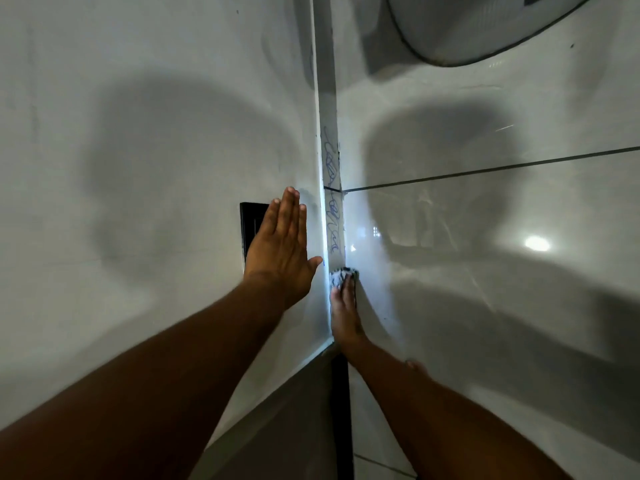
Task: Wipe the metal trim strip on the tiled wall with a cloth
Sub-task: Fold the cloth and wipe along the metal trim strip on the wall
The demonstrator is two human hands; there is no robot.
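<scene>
A narrow metal trim strip (pixel 329 109) runs up the corner between two glossy tiled walls, with blue pen scribbles along its middle. My right hand (pixel 343 313) presses a small grey cloth (pixel 341 276) against the strip just below the scribbles. My left hand (pixel 280 247) lies flat, fingers together and pointing up, on the left wall beside the strip. It holds nothing.
A black rectangular plate (pixel 249 223) sits in the left wall, partly behind my left hand. A dark grout line (pixel 485 169) crosses the right wall. A white rounded fixture (pixel 485 26) hangs at the top right. A dark vertical edge (pixel 341 410) continues below the strip.
</scene>
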